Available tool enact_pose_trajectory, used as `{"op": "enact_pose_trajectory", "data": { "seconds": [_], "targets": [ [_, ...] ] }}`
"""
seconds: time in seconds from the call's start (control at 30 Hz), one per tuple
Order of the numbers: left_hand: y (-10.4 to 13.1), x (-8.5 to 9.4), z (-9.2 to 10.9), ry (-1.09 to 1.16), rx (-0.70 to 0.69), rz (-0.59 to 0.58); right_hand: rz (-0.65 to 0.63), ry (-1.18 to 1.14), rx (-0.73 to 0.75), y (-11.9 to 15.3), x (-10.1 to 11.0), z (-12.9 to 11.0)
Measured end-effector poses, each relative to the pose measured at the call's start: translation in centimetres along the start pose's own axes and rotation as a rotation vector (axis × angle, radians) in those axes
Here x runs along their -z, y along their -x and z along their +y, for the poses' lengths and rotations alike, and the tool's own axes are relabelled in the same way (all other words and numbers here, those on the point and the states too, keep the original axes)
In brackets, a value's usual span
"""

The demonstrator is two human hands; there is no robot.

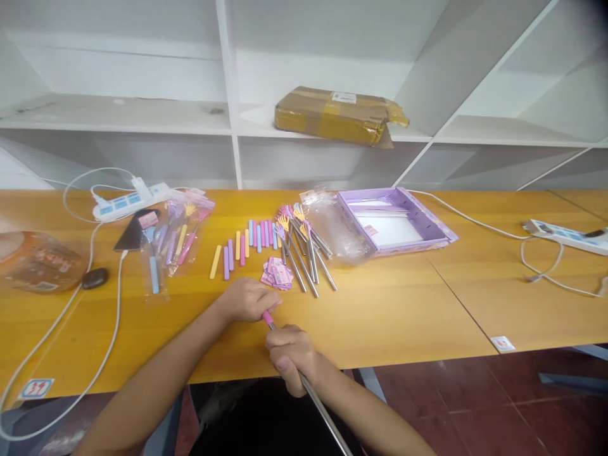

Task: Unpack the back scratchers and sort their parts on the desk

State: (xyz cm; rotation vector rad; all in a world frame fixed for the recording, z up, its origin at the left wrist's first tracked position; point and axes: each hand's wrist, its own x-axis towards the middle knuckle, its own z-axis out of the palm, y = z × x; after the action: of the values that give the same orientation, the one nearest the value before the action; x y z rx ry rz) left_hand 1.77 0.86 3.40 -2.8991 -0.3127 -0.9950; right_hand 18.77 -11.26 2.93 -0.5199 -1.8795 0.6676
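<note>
My right hand (294, 356) is closed round the metal rod (323, 411) of a back scratcher, which slants down out of view at the bottom; its far end is hidden. At the rod's upper end sits a pink handle (268, 318), and my left hand (247, 300) is closed on it. Just beyond my hands lie a small pile of pink cards (277, 273) and several back scratchers (304, 250) with hand-shaped heads and bare metal rods. Left of these, loose coloured handles (230, 254) in yellow, purple, pink and blue lie in rough rows.
Bagged back scratchers (183, 231) lie at left by a black phone (133, 231), power strip (133, 201) and orange-tinted container (40, 261). A purple box (403, 246) and clear plastic bags (339, 231) stand right of centre. A taped carton (327, 114) rests on the shelf.
</note>
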Motion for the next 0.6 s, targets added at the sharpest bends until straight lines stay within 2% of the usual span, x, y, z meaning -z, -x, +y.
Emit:
{"op": "enact_pose_trajectory", "data": {
  "seconds": [0.13, 0.23, 0.3, 0.37, 0.43, 0.47, 0.53, 0.6],
  "targets": [
    [0.2, 0.2, -0.3, -0.019, 0.006, -0.027, -0.028, 0.044, -0.021, 0.4, 0.1, -0.9],
    [0.6, 1.2, -1.7, -0.063, 0.040, -0.032, -0.050, 0.018, -0.044, 1.3, 0.8, -2.5],
    [1.1, 2.2, -3.1, -0.071, 0.068, 0.025, -0.109, -0.003, -0.031, 2.3, 1.7, -3.8],
    [2.0, 3.2, -4.6, -0.074, 0.143, 0.135, -0.181, -0.015, -0.006, 3.3, 2.8, -5.2],
    [3.2, 4.1, -5.9, -0.130, 0.286, 0.204, -0.203, -0.023, -0.016, 4.1, 4.1, -6.4],
    [3.8, 4.4, -6.4, -0.181, 0.400, 0.247, -0.182, -0.021, -0.053, 4.2, 4.7, -6.9],
    [4.8, 4.9, -7.3, -0.243, 0.687, 0.292, -0.116, 0.012, -0.164, 4.2, 5.9, -7.8],
    [5.5, 5.3, -8.1, -0.262, 0.976, 0.287, -0.046, 0.040, -0.287, 3.8, 7.0, -8.2]
  ]
}}
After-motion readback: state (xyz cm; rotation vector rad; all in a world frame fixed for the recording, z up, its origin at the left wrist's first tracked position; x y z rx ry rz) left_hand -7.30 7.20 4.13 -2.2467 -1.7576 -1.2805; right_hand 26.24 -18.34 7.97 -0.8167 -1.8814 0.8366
